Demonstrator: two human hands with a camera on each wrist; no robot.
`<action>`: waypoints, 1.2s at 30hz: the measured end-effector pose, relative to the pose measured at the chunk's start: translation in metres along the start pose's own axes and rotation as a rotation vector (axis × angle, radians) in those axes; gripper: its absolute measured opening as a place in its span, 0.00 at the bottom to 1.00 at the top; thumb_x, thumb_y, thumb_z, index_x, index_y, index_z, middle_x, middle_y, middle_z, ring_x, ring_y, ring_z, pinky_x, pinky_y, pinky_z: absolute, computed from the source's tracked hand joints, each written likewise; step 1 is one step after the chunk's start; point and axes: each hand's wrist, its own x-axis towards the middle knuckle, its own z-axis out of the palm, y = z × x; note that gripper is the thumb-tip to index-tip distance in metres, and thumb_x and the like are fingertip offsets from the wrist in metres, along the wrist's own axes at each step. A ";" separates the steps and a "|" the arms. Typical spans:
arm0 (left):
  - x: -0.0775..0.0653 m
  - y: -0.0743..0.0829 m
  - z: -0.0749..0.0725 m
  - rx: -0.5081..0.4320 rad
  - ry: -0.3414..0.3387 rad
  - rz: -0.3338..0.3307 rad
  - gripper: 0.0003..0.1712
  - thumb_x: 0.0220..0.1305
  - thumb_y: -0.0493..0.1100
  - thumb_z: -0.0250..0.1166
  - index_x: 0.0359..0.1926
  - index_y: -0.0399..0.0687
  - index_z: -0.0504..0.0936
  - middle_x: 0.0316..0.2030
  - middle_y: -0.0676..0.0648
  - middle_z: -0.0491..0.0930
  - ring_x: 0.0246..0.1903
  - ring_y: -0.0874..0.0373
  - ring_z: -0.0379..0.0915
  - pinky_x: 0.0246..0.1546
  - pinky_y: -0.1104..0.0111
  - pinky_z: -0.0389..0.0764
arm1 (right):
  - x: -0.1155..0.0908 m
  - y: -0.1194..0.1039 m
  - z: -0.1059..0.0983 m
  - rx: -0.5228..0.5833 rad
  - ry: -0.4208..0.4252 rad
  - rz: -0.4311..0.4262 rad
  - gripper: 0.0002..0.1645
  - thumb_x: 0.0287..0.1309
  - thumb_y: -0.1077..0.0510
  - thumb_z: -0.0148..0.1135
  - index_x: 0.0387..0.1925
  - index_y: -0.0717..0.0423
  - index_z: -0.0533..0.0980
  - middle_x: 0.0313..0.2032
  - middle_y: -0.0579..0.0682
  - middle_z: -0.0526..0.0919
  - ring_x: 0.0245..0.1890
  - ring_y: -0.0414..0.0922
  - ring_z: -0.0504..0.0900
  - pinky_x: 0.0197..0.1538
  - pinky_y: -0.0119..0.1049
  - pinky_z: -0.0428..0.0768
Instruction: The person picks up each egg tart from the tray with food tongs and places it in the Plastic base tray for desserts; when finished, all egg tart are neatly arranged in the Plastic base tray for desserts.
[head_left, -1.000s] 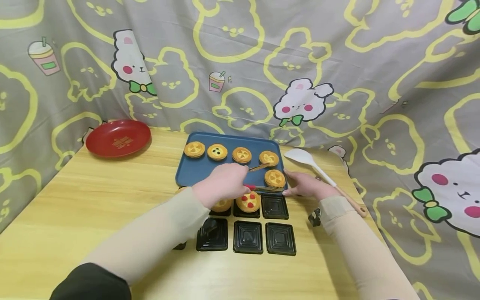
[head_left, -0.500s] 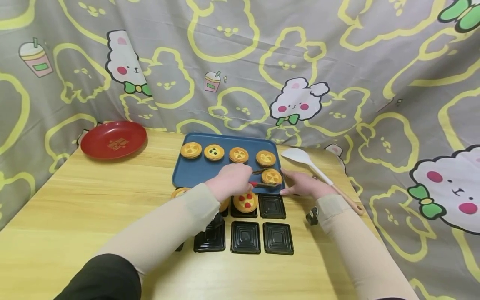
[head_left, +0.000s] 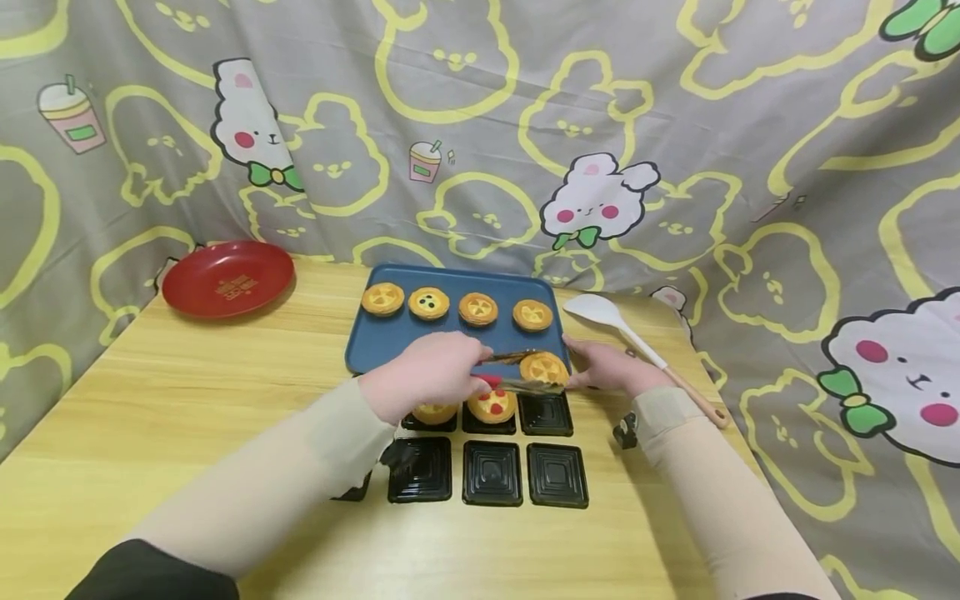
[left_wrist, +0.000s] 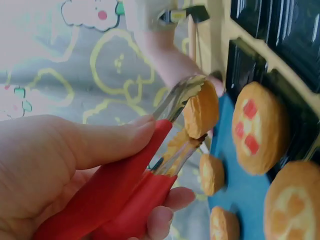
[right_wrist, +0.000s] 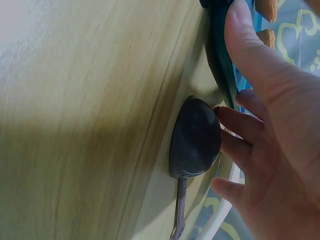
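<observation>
Tongs (head_left: 517, 384) with red grips pinch an egg tart (head_left: 544, 369) over the near right corner of a blue tray (head_left: 397, 343) in the head view; a person's left hand (head_left: 427, 375) curls around the grips, while the right hand (head_left: 607, 367) touches the tray's right edge; four tarts line the tray's far side, with black square bases (head_left: 491, 472) on the wooden table (head_left: 112, 417) before it; a tart topped with red pieces (head_left: 491, 407) sits on one base, just beside another tart (head_left: 435, 413); a white turner (head_left: 600, 310) lies to the right and a red plate (head_left: 228, 281) at far left; from the left wrist, thumb and fingers close on the grips, the egg tart tilted on edge between scalloped metal ends; whether it touches the tray is hard to tell; from the right wrist, the right hand's fingers spread loosely, thumb at the tray's rim, with a dark spoon (right_wrist: 196, 140) on the table just beside the fingers.
</observation>
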 end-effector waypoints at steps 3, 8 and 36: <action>-0.009 0.006 0.005 -0.004 -0.017 0.025 0.33 0.66 0.57 0.66 0.68 0.52 0.73 0.61 0.51 0.76 0.57 0.53 0.74 0.50 0.57 0.76 | 0.000 0.001 0.000 -0.007 0.001 -0.003 0.60 0.55 0.43 0.71 0.76 0.62 0.47 0.72 0.64 0.54 0.69 0.65 0.58 0.69 0.57 0.54; -0.011 0.012 0.018 0.019 -0.015 0.051 0.32 0.65 0.57 0.66 0.67 0.52 0.75 0.60 0.51 0.77 0.53 0.53 0.76 0.46 0.59 0.78 | 0.000 0.000 0.000 0.002 -0.010 -0.004 0.62 0.54 0.40 0.70 0.76 0.63 0.47 0.73 0.64 0.53 0.69 0.64 0.57 0.69 0.57 0.54; -0.054 -0.139 -0.048 -0.120 0.253 -0.259 0.36 0.56 0.55 0.73 0.57 0.35 0.76 0.48 0.35 0.80 0.44 0.39 0.77 0.43 0.44 0.75 | 0.000 0.003 0.002 0.020 -0.012 0.035 0.67 0.49 0.32 0.69 0.77 0.57 0.46 0.74 0.63 0.52 0.71 0.63 0.55 0.69 0.56 0.53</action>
